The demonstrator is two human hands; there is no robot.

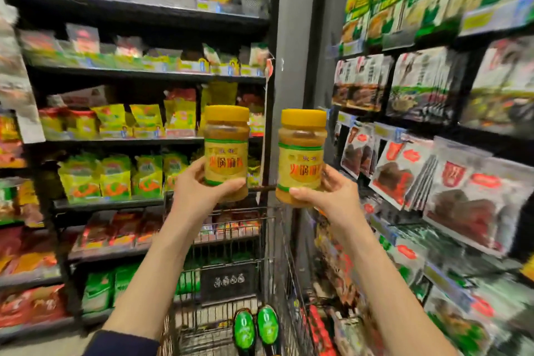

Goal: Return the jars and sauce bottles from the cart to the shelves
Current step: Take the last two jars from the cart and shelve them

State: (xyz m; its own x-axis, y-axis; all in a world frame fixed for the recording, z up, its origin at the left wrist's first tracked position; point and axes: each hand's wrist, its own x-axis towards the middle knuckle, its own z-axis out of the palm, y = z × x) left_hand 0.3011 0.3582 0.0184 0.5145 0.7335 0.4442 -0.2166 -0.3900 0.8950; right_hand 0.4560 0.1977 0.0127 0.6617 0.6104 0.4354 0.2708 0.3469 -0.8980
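Note:
I hold two alike yellow-lidded jars of tan paste, upright at chest height above the wire cart [268, 243]. My left hand [199, 185] grips the left jar [226, 144] around its lower half. My right hand [326, 191] grips the right jar [302, 150] the same way, thumb across the front. Both jars carry yellow labels with red characters and green bands. Down in the cart stand two bottles with green caps [255, 326], side by side near the front.
Dark shelves [121, 140] on the left carry yellow, green and red packets on several levels. A grey pillar [294, 37] rises straight ahead behind the cart. Racks on the right [450, 182] hold hanging bags of dark red food close to my right arm.

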